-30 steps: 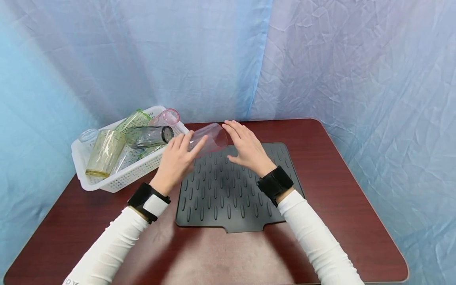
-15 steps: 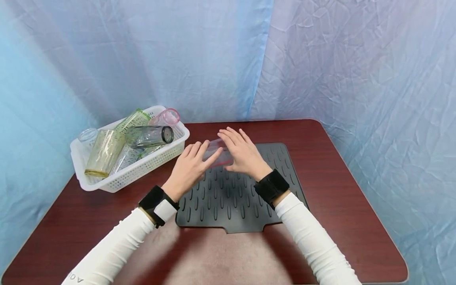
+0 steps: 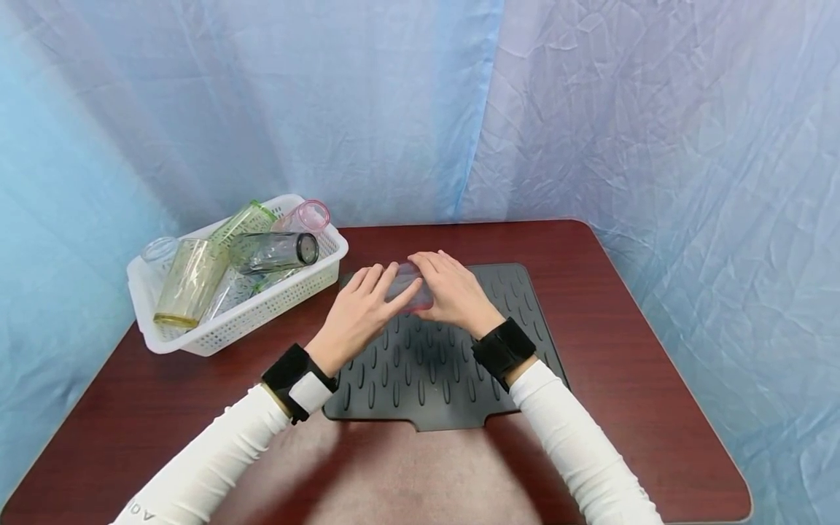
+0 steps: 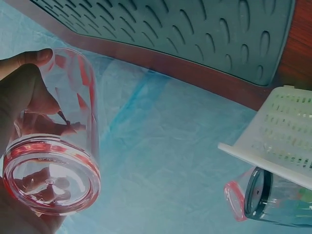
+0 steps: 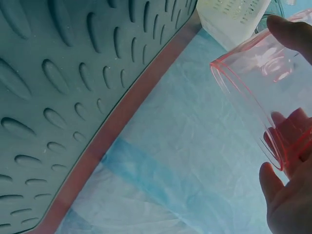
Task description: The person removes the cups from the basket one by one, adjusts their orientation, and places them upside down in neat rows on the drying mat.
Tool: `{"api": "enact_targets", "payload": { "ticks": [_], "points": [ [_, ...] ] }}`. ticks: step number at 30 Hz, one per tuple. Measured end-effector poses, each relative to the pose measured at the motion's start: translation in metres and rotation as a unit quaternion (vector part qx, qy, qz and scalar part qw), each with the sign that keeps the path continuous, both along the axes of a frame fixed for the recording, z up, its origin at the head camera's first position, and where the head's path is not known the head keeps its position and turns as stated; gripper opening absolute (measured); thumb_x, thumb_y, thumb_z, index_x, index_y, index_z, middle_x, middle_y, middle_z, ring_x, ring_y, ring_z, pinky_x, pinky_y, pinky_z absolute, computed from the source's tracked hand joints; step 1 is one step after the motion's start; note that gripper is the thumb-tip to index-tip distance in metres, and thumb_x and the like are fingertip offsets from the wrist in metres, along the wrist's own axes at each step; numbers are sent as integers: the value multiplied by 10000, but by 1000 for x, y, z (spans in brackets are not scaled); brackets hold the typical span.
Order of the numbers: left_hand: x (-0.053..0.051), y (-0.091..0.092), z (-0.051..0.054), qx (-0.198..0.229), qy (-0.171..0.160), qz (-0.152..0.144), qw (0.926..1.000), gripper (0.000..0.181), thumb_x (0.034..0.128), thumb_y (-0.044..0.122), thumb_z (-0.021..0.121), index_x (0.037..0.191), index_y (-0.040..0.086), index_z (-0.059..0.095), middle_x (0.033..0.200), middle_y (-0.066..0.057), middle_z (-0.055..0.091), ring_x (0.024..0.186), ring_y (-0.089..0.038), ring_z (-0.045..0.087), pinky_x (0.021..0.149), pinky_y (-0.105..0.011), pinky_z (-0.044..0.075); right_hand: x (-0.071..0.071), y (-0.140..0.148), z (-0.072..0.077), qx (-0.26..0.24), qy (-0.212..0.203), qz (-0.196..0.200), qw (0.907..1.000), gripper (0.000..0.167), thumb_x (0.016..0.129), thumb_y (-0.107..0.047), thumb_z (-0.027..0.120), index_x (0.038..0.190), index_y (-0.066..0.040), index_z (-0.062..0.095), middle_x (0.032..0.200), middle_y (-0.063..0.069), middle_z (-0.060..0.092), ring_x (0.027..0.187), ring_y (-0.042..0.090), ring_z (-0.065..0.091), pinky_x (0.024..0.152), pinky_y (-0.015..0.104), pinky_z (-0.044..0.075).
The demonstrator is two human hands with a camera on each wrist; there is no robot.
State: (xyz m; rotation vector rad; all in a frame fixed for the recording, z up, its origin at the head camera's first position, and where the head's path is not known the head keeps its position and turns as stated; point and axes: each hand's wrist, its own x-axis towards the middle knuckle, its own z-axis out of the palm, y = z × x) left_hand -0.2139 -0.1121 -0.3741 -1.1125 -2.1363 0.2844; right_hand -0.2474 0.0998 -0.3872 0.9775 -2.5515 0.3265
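Between my two hands, over the far middle of the mat, is a clear pink drinking glass (image 3: pixel 408 280), tilted on its side. My left hand (image 3: pixel 359 312) holds it toward its thick base (image 4: pixel 58 187), which faces the left wrist camera. My right hand (image 3: pixel 456 294) grips the other side, close to the pink rim (image 5: pixel 246 114). Much of the glass is covered by fingers in the head view. Under both hands lies the dark grey ridged drying mat (image 3: pixel 429 386).
A white perforated basket (image 3: pixel 262 310) stands at the left with several glasses, among them a yellow glass (image 3: pixel 190 281), a dark grey glass (image 3: pixel 272 251), a green glass (image 3: pixel 243 222) and a pink glass (image 3: pixel 308 217). Blue curtains (image 3: pixel 367 109) hang behind the dark red table (image 3: pixel 630 408).
The pink glass and my left hand have moved right, away from the basket and over the mat, coming down a little. My right hand has lowered and closed in on the glass.
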Motion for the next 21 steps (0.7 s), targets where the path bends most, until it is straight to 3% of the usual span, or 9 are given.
{"api": "enact_targets", "payload": {
  "ticks": [6, 12, 17, 21],
  "points": [
    [-1, 4, 4, -162, 78, 31, 9998, 651, 811, 212, 783, 1395, 162, 498, 1289, -203, 516, 1102, -334, 505, 1011, -409, 379, -3, 4, -3, -152, 203, 105, 9996, 904, 624, -308, 911, 1362, -12, 482, 1324, 158, 514, 1226, 277, 485, 1117, 377, 260],
    [-1, 1, -1, -209, -28, 104, 9997, 740, 774, 199, 820, 1424, 171, 468, 1327, -189, 497, 1131, -335, 494, 1074, -430, 316, -4, 3, -9, -163, 391, 113, 9990, 866, 606, -309, 917, 1315, -15, 515, 1269, 158, 546, 1166, 283, 533, 1088, 395, 316],
    [-1, -2, -4, 202, -164, 116, 9996, 782, 746, 175, 819, 1435, 150, 451, 1364, -203, 467, 1182, -360, 475, 1078, -455, 312, -2, 9, -15, -232, 199, -203, 9993, 843, 627, -338, 894, 1310, -29, 507, 1249, 139, 560, 1103, 267, 565, 927, 386, 482],
    [-4, -7, -1, 695, -163, 199, 9973, 842, 692, 167, 832, 1434, 105, 439, 1369, -227, 457, 1200, -380, 465, 1057, -478, 337, -3, 16, -18, -468, -271, -465, 9975, 835, 669, -356, 861, 1336, -43, 468, 1250, 132, 553, 1045, 247, 570, 765, 382, 535]
  ]
}}
